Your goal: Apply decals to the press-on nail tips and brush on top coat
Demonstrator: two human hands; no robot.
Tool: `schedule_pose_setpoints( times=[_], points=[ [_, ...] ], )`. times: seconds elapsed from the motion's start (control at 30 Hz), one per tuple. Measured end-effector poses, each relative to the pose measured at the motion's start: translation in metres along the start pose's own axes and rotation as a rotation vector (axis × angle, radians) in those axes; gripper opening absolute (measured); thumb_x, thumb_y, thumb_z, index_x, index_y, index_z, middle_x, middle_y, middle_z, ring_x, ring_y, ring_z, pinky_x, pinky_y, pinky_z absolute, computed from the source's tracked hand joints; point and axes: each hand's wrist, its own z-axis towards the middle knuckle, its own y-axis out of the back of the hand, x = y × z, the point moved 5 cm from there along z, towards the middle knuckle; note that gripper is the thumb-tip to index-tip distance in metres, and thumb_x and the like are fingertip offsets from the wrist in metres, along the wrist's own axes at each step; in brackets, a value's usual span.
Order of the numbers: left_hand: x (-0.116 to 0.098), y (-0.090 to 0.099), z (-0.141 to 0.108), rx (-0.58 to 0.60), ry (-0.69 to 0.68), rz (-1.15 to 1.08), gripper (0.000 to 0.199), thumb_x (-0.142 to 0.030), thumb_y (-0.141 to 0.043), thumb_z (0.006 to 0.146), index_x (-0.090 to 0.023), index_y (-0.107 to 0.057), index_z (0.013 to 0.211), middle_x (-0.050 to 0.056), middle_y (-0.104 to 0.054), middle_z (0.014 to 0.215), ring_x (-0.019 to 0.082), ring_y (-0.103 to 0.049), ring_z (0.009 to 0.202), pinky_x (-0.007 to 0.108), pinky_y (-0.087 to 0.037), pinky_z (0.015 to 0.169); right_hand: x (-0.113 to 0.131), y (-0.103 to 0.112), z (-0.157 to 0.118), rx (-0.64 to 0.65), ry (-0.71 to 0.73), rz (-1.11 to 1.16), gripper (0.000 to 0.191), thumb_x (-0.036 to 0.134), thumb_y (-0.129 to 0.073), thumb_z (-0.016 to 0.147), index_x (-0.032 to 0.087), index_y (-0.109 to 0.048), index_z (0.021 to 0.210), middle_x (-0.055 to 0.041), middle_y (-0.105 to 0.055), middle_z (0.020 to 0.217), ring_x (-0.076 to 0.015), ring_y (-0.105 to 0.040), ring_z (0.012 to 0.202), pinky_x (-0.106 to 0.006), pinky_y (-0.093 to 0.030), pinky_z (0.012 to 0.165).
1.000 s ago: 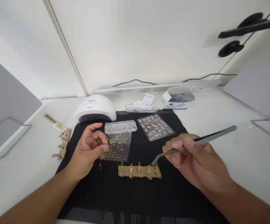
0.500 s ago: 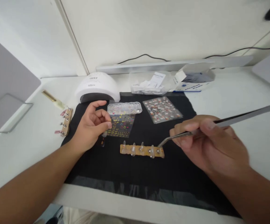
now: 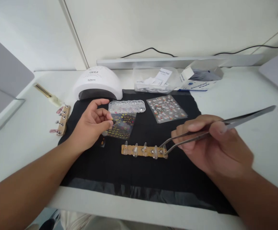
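Note:
My right hand point(image 3: 210, 143) holds long metal tweezers point(image 3: 239, 120) with bent tips, spread apart over the right end of a tan strip point(image 3: 140, 151). The strip lies on a black cloth point(image 3: 129, 174) and carries several clear nail tips on metal studs. My left hand point(image 3: 91, 126) is pinched, thumb against index finger, left of a dark sticker sheet point(image 3: 122, 127) with yellow and coloured marks; what is between its fingertips is too small to name. A clear compartment case point(image 3: 126, 107) overlaps the top of that sheet.
A white lamp point(image 3: 98, 80) stands at the back left. Behind the cloth are a clear tub point(image 3: 153, 84) of packets and an open box point(image 3: 198, 80). A red-and-white sticker sheet point(image 3: 166, 108) lies back right. Another stand point(image 3: 64, 119) and a brush point(image 3: 47, 94) lie left.
The tweezers' tips have spread apart and now straddle the right end of the strip. My left hand keeps its pinch. The view has shifted slightly.

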Motion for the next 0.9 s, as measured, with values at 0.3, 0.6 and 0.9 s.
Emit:
schedule_pose_setpoints(
  times=[0.3, 0.6, 0.9],
  points=[
    [0.002, 0.012, 0.007, -0.089, 0.043, 0.084, 0.059, -0.012, -0.075, 0.061, -0.018, -0.052, 0.114, -0.008, -0.064, 0.066, 0.009, -0.057, 0.053, 0.019, -0.047, 0.051, -0.001, -0.001, -0.004, 0.056, -0.063, 0.067, 0.026, 0.055, -0.081, 0.082, 0.029, -0.083, 0.082, 0.0, -0.07, 0.057, -0.0137, -0.054, 0.041, -0.031, -0.042, 0.042],
    [0.002, 0.013, 0.006, -0.09, 0.026, 0.125, 0.057, -0.015, -0.076, 0.063, -0.019, -0.052, 0.114, -0.008, -0.063, 0.064, 0.009, -0.056, 0.05, 0.019, -0.046, 0.049, 0.0, -0.005, -0.006, 0.059, -0.076, 0.074, 0.029, 0.055, -0.078, 0.085, 0.027, -0.079, 0.079, 0.0024, -0.064, 0.048, -0.0147, -0.054, 0.041, -0.029, -0.042, 0.043],
    [0.002, 0.013, 0.007, -0.088, 0.022, 0.139, 0.057, -0.015, -0.075, 0.062, -0.019, -0.051, 0.114, -0.008, -0.063, 0.064, 0.01, -0.055, 0.049, 0.019, -0.045, 0.05, -0.003, -0.003, -0.006, 0.008, -0.109, 0.051, 0.028, 0.053, -0.082, 0.082, 0.027, -0.077, 0.074, 0.0019, -0.065, 0.045, -0.014, -0.053, 0.038, -0.029, -0.042, 0.042]
  ],
)
